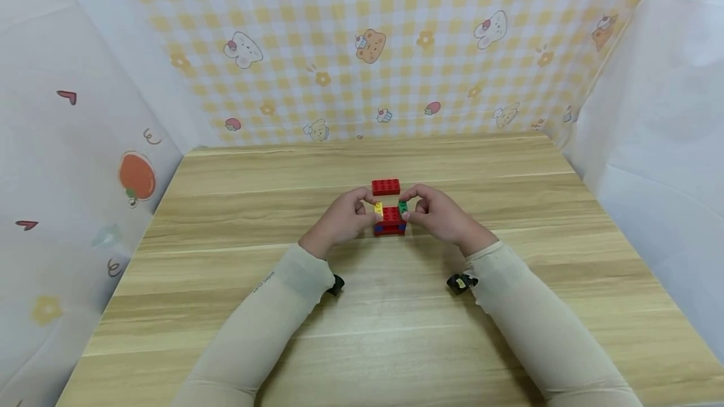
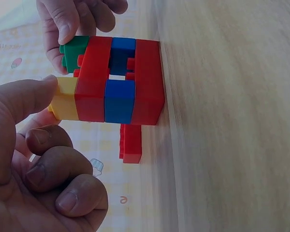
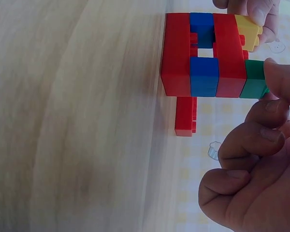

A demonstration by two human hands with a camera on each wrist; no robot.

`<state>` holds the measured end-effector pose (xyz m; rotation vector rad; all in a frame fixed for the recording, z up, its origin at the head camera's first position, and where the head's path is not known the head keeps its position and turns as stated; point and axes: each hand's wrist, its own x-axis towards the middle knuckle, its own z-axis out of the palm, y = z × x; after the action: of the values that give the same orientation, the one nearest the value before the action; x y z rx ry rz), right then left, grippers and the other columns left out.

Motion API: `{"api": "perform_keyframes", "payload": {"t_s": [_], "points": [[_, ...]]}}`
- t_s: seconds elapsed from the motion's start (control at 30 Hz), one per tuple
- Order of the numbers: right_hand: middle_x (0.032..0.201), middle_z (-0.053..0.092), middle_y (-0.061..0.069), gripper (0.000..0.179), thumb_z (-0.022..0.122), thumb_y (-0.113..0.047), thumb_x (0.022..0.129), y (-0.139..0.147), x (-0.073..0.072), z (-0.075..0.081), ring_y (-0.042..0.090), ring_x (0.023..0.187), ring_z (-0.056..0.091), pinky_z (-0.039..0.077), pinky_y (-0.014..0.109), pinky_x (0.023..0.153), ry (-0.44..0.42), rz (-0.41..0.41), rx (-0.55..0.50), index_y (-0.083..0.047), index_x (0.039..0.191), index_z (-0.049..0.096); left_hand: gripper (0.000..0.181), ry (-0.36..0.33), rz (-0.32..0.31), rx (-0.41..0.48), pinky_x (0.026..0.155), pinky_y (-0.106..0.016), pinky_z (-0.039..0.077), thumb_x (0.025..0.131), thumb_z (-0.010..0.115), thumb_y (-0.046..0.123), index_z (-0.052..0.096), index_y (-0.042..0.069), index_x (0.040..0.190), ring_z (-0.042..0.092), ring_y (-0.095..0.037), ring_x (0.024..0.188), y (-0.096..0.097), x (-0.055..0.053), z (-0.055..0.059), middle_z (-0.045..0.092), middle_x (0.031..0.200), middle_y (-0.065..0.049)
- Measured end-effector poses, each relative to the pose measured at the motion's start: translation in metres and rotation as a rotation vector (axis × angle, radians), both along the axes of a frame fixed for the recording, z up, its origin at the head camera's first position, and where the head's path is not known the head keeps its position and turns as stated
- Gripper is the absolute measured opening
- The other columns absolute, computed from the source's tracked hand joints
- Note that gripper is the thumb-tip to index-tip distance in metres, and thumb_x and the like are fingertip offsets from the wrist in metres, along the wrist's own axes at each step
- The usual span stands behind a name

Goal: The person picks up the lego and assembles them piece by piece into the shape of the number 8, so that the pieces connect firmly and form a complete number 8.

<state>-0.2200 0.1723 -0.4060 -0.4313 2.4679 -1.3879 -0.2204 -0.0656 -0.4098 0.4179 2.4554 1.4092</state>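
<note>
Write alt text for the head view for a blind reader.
Left hand pinches a yellow brick, right hand a green brick, atop a red and blue stack. Behind lies a separate red brick on a wooden table.

Fingers (image 3: 282,79) partly hide the yellow brick (image 3: 247,32) and green brick (image 3: 253,79).

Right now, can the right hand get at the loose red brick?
Likely yes, after releasing the green brick: the right hand pinches that now, but the loose red brick lies just beyond the stack, with nothing seen covering it.
</note>
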Motion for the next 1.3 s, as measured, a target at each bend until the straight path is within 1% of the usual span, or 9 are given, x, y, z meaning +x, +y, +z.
{"api": "perform_keyframes", "payload": {"t_s": [0.2, 0.47, 0.67, 0.8, 0.93, 1.07, 1.2, 1.3], "points": [[0.062, 0.045, 0.005, 0.035, 0.064, -0.016, 0.094, -0.002, 0.002, 0.0, 0.017, 0.048, 0.036, 0.032, 0.026, 0.045, -0.013, -0.004, -0.014, -0.01, 0.127, 0.055, 0.019, 0.001, 0.0, -0.002, 0.047, -0.028, 0.038, 0.091, 0.068, 0.026, 0.059, 0.021, 0.107, 0.045, -0.019, 0.05, -0.001, 0.0, 0.0, 0.051, 0.068, -0.006], [0.061, 0.045, 0.005, 0.034, 0.064, -0.016, 0.094, -0.001, 0.001, -0.003, 0.017, 0.048, 0.036, 0.032, 0.026, 0.044, -0.012, -0.012, -0.025, -0.011, 0.127, 0.055, 0.02, 0.032, -0.019, -0.033, 0.047, -0.028, 0.037, 0.09, 0.069, 0.026, 0.061, 0.02, 0.108, 0.044, -0.018, 0.052, -0.002, -0.003, 0.001, 0.052, 0.07, -0.007], [0.061, 0.045, 0.005, 0.035, 0.065, -0.018, 0.094, 0.0, 0.001, -0.004, 0.017, 0.048, 0.036, 0.032, 0.027, 0.044, -0.008, -0.004, -0.023, -0.012, 0.127, 0.055, 0.026, 0.017, -0.035, -0.048, 0.048, -0.028, 0.036, 0.088, 0.072, 0.03, 0.061, 0.022, 0.111, 0.043, -0.018, 0.053, -0.005, -0.005, 0.003, 0.051, 0.071, -0.006], [0.062, 0.046, 0.005, 0.035, 0.065, -0.019, 0.094, 0.0, 0.0, -0.005, 0.017, 0.048, 0.037, 0.034, 0.027, 0.045, -0.007, -0.001, -0.016, -0.013, 0.127, 0.055, 0.035, 0.021, -0.039, -0.044, 0.05, -0.029, 0.037, 0.088, 0.071, 0.035, 0.061, 0.02, 0.118, 0.044, -0.019, 0.055, -0.009, -0.009, 0.005, 0.051, 0.072, -0.006], [0.063, 0.047, 0.005, 0.035, 0.065, -0.02, 0.094, 0.0, -0.001, -0.005, 0.016, 0.049, 0.038, 0.034, 0.028, 0.045, -0.008, -0.007, -0.008, -0.014, 0.127, 0.055, 0.042, 0.038, -0.008, -0.037, 0.051, -0.03, 0.038, 0.089, 0.068, 0.041, 0.059, 0.018, 0.123, 0.045, -0.02, 0.057, -0.014, -0.018, 0.008, 0.051, 0.073, -0.007], [0.063, 0.047, 0.005, 0.035, 0.065, -0.02, 0.094, 0.0, -0.001, -0.005, 0.017, 0.049, 0.038, 0.034, 0.028, 0.045, -0.006, -0.013, -0.005, -0.014, 0.126, 0.056, 0.044, 0.052, 0.022, -0.044, 0.053, -0.03, 0.039, 0.09, 0.067, 0.041, 0.058, 0.016, 0.125, 0.044, -0.02, 0.058, -0.016, -0.031, 0.008, 0.049, 0.072, -0.006], [0.063, 0.046, 0.005, 0.035, 0.066, -0.02, 0.093, 0.001, -0.001, -0.005, 0.016, 0.049, 0.038, 0.034, 0.028, 0.046, -0.004, -0.012, -0.004, -0.013, 0.126, 0.056, 0.043, 0.024, 0.033, -0.061, 0.053, -0.03, 0.039, 0.091, 0.067, 0.037, 0.056, 0.015, 0.127, 0.042, -0.019, 0.055, -0.017, -0.043, 0.004, 0.046, 0.071, -0.005], [0.063, 0.046, 0.005, 0.035, 0.066, -0.02, 0.093, 0.001, -0.001, -0.005, 0.016, 0.049, 0.038, 0.034, 0.028, 0.046, -0.007, -0.009, -0.008, -0.013, 0.126, 0.056, 0.042, -0.002, 0.045, -0.077, 0.052, -0.031, 0.039, 0.092, 0.067, 0.034, 0.056, 0.017, 0.128, 0.042, -0.018, 0.055, -0.015, -0.051, 0.0, 0.046, 0.071, -0.004]]}}
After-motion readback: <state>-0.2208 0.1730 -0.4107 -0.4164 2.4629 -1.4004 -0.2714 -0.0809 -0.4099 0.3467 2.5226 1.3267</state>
